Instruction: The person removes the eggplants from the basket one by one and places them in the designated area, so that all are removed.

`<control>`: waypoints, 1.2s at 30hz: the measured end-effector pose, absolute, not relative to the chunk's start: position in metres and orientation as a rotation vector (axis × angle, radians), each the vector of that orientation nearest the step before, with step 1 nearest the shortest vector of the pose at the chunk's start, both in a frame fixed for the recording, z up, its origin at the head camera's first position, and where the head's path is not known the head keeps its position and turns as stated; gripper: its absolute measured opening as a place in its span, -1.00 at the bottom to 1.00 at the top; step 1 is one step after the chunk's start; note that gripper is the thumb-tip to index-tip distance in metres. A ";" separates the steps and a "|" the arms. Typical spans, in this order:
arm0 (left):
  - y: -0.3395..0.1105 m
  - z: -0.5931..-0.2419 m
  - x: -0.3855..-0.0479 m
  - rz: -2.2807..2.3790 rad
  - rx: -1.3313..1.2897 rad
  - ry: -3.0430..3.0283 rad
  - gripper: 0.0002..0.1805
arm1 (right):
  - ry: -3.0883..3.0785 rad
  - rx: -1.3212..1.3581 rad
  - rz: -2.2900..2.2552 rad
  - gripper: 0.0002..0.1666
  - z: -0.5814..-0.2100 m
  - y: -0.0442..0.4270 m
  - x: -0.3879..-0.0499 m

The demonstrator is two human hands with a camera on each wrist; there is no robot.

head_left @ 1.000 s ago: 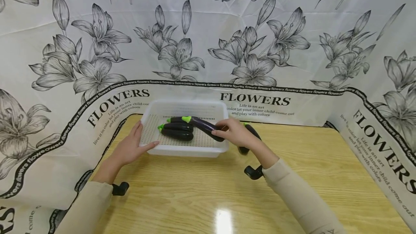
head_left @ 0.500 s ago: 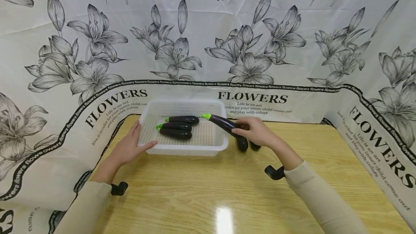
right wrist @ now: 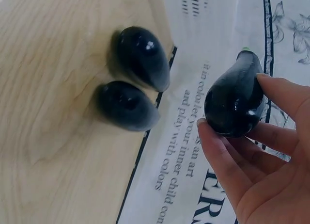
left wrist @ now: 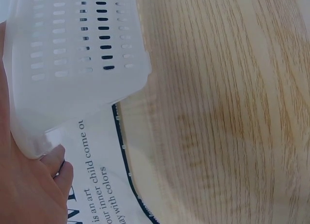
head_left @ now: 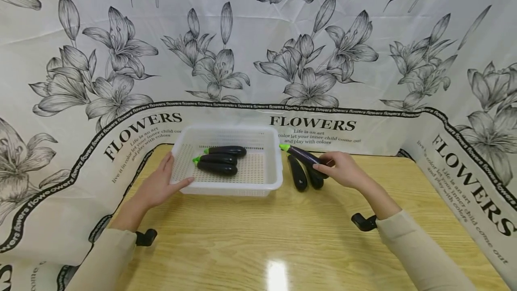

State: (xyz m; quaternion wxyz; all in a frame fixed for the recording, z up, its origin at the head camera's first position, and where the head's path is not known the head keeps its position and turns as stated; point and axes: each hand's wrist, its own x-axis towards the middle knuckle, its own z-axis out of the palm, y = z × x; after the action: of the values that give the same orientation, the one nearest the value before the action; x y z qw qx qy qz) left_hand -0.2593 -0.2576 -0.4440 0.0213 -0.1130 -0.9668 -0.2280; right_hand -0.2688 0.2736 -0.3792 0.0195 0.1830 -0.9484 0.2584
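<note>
In the head view a white plastic basket [head_left: 228, 187] with slotted walls stands on the table, and three dark eggplants [head_left: 218, 169] with green stems lie inside it. My left hand [head_left: 156, 187] grips its left end, thumb over the front rim; the left wrist view shows fingers curled at the basket corner [left wrist: 48, 107]. To the right of the basket, my right hand [head_left: 343, 169] holds another eggplant [head_left: 304, 156] by its thick end, stem pointing left. In the right wrist view, fingers and thumb pinch this eggplant [right wrist: 235, 100]. Beneath it two eggplants [head_left: 298, 175] lie on the table.
The wooden table [head_left: 258, 232] ends at the back against a white cloth [head_left: 226, 71] printed with flowers and lettering, which also rises at both sides. A black camera mount [head_left: 363, 222] sticks out at the right wrist.
My right hand has carried its eggplant from over the basket to the right, above the two on the table. My left hand stays on the basket, which keeps its place.
</note>
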 end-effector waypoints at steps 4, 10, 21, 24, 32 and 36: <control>-0.259 -0.443 -0.259 -0.711 -0.345 -3.000 0.27 | -2.939 0.512 0.798 -0.52 -0.383 0.285 -0.269; -0.259 -0.443 -0.258 -0.710 -0.346 -3.001 0.26 | -2.956 0.392 0.798 -0.46 -0.394 0.302 -0.274; -0.260 -0.444 -0.258 -0.705 -0.356 -3.002 0.25 | -3.007 0.218 0.812 -0.37 -0.409 0.316 -0.284; -0.260 -0.444 -0.259 -0.701 -0.351 -3.003 0.25 | -3.031 0.172 0.803 -0.33 -0.415 0.320 -0.286; -0.261 -0.444 -0.258 -0.700 -0.356 -3.001 0.25 | -3.070 0.082 0.753 -0.33 -0.436 0.329 -0.297; -0.261 -0.446 -0.259 -0.705 -0.363 -2.999 0.25 | -3.067 0.045 0.755 -0.37 -0.445 0.331 -0.301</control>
State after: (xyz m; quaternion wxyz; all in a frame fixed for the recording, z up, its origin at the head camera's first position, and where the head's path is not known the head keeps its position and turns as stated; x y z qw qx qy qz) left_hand -0.2593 -0.2611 -0.4458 0.0200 -0.1169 -0.9666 -0.2272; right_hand -0.3009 0.3312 -0.4446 -0.0086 0.0144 -0.9709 0.2391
